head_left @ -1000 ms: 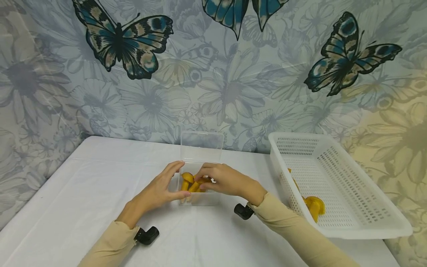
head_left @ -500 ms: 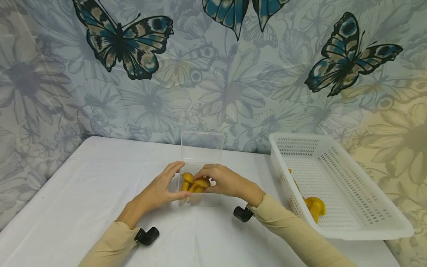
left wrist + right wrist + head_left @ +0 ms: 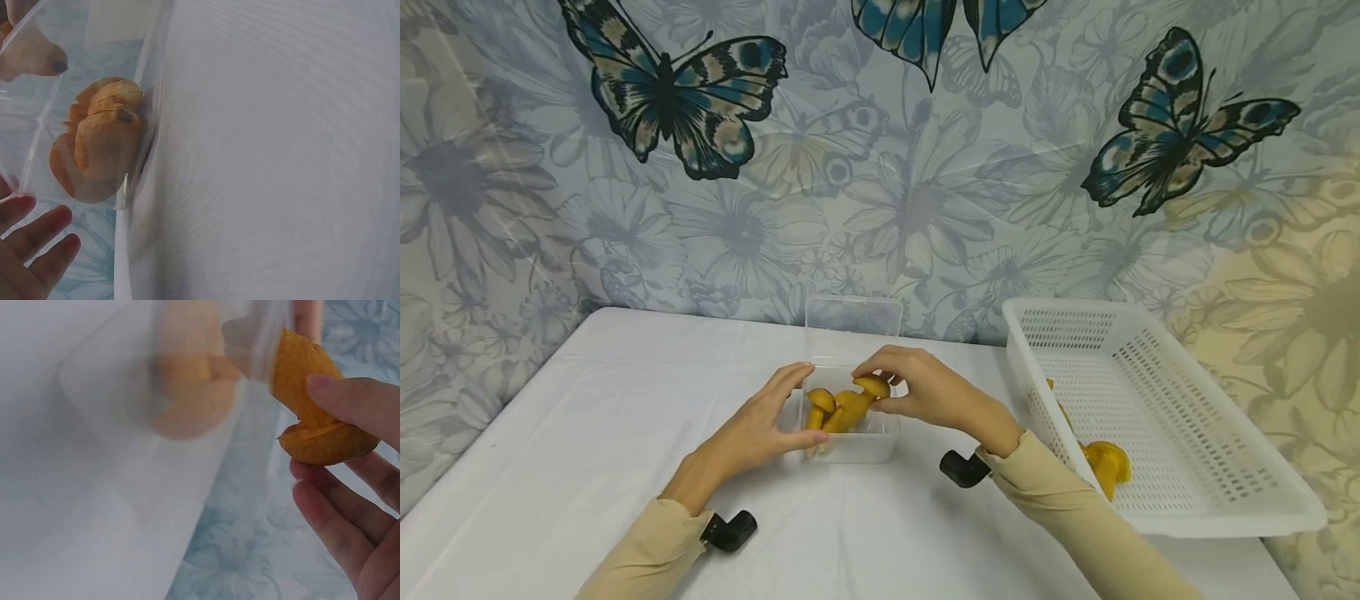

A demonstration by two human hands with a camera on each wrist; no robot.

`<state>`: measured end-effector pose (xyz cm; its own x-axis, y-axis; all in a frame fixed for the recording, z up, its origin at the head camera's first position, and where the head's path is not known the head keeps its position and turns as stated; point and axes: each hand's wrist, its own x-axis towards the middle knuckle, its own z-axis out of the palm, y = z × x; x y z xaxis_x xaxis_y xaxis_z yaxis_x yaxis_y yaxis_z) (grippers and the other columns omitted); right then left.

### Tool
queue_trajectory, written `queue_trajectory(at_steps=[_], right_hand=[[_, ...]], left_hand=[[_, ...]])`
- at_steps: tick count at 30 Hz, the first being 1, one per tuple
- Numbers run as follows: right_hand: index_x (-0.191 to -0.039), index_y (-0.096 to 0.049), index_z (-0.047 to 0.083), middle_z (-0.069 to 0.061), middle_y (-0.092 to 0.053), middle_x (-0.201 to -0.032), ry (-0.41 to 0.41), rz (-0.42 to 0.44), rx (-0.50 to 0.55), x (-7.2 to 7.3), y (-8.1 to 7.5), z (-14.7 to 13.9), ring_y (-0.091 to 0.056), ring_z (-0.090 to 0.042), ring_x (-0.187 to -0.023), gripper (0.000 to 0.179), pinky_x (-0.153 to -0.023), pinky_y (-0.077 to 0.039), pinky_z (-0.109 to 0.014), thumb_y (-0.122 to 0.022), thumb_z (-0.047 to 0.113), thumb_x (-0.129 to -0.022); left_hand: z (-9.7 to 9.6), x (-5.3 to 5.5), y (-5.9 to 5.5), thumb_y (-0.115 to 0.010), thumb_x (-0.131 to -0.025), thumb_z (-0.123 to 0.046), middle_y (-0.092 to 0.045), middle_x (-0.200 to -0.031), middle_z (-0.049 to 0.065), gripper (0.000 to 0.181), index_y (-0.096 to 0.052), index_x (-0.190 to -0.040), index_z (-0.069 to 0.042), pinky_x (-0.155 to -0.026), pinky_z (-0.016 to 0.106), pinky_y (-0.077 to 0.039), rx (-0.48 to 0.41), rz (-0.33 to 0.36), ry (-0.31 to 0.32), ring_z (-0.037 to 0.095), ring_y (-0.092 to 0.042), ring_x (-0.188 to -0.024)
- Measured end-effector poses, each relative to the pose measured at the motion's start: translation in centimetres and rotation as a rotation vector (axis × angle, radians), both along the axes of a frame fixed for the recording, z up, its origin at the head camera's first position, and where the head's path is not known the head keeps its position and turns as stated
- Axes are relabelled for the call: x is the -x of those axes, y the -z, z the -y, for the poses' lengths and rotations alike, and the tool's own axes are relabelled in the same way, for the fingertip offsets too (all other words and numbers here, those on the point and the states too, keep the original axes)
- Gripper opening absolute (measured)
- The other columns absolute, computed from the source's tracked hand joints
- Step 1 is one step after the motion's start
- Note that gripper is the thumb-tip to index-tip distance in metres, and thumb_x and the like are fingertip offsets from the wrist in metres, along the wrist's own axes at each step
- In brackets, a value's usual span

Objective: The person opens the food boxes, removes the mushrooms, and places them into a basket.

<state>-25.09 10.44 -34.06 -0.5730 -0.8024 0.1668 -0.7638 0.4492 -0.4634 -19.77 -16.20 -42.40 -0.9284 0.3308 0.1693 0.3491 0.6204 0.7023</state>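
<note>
A clear plastic box (image 3: 857,448) stands on the table with its hinged lid (image 3: 853,325) raised at the back. My left hand (image 3: 760,425) holds it at the left side, thumb at the front rim and fingers at the rear corner. Inside, a yellow-brown mushroom (image 3: 821,402) lies at the left end, with another cap (image 3: 846,398) partly hidden beside it. My right hand (image 3: 936,392) grips a mushroom (image 3: 872,386) by thumb and fingers, its cap over the box's right half and its stem slanting down to the left. The right wrist view shows the thumb pressing the held mushroom (image 3: 325,440).
To the right stands a large white perforated basket (image 3: 1217,417). A mushroom (image 3: 1107,467) lies in its near left part, and more yellow shows behind its left wall. White cloth (image 3: 625,392) covers the table. A floral fabric (image 3: 917,208) hangs behind it.
My right hand has lifted the mushroom and moved it up and to the right, tilting it. The left hand stays at the box.
</note>
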Motion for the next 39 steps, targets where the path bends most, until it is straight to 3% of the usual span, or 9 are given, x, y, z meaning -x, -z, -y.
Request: queue_trajectory(at_steps=[7, 13, 24, 39], right_hand=[[-0.12, -0.067, 0.007, -0.002, -0.071, -0.115, 0.032, -0.031, 0.059, 0.1, -1.4, -1.9, -0.069, -0.015, -0.096, 0.039, -0.086, -0.058, -0.025, -0.079, 0.005, -0.083], [-0.118, -0.068, 0.006, -0.004, -0.072, -0.11, 0.058, -0.065, 0.108, 0.1, -2.1, -3.7, -0.07, -0.017, -0.092, 0.041, -0.085, -0.059, -0.029, -0.081, 0.001, -0.079], [-0.121, -0.067, 0.007, -0.003, -0.071, -0.111, 0.143, -0.047, 0.051, 0.0, -3.7, -7.4, -0.07, -0.016, -0.094, 0.047, -0.087, -0.059, -0.029, -0.082, 0.001, -0.078], [-0.122, -0.065, 0.006, -0.004, -0.07, -0.109, 0.201, -0.137, 0.06, 0.2, -5.2, -12.7, -0.071, -0.021, -0.095, 0.047, -0.083, -0.06, -0.026, -0.081, -0.001, -0.078]], left_hand=[[-0.1, 0.0, -0.1, -0.073, -0.079, -0.064, -0.032, -0.159, -0.002, 0.096, -0.029, -0.155, -0.023, -0.113, 0.057, -0.039, -0.001, -0.003, 0.002, 0.03, -0.044, -0.14], [-0.1, 0.0, -0.1, -0.074, -0.079, -0.061, -0.033, -0.159, 0.002, 0.096, -0.03, -0.155, -0.021, -0.111, 0.057, -0.041, 0.0, -0.033, 0.009, 0.031, -0.047, -0.137], [-0.4, -0.1, 0.0, -0.075, -0.081, -0.058, -0.032, -0.16, 0.003, 0.096, -0.03, -0.155, -0.017, -0.111, 0.057, -0.041, 0.005, -0.03, 0.013, 0.032, -0.047, -0.137], [-0.1, -0.2, -0.1, -0.075, -0.08, -0.058, -0.032, -0.159, 0.0, 0.097, -0.031, -0.155, -0.016, -0.111, 0.057, -0.041, 0.004, -0.028, 0.008, 0.031, -0.047, -0.136]])
